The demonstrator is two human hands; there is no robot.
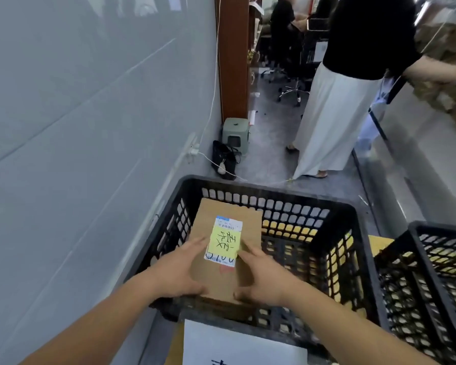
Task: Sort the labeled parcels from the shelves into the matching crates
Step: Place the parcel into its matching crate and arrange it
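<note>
Nearest the lens, a white paper sign (pixel 244 346) fixed to the near wall of a black slatted crate (pixel 353 217), only the top of one dark handwritten character showing at the frame's bottom edge. Just above it, two bare forearms reaching in over the crate's near rim. Left hand (pixel 175 270) clamped on the left edge of a brown cardboard parcel (pixel 248 219), fingers spread flat on its top face and thumb tucked under the near edge. Right hand (pixel 262 277) gripping the right edge the same way, fingertips beside the label. Parcel held tilted inside the crate, near end at rim height, far end dipping toward the crate's back left corner. On its top, a white printed shipping label (pixel 228 226) with a yellow sticky note (pixel 224 242) over the middle (handwritten characters in dark ink). To the right, a second black crate (pixel 432 272), just beside the first. Grey wall (pixel 77 127) along the left. Farther down the aisle, a person in a black top and long white skirt (pixel 334 111), a small green appliance (pixel 234 131) and a black bag (pixel 223 158) on the floor
</note>
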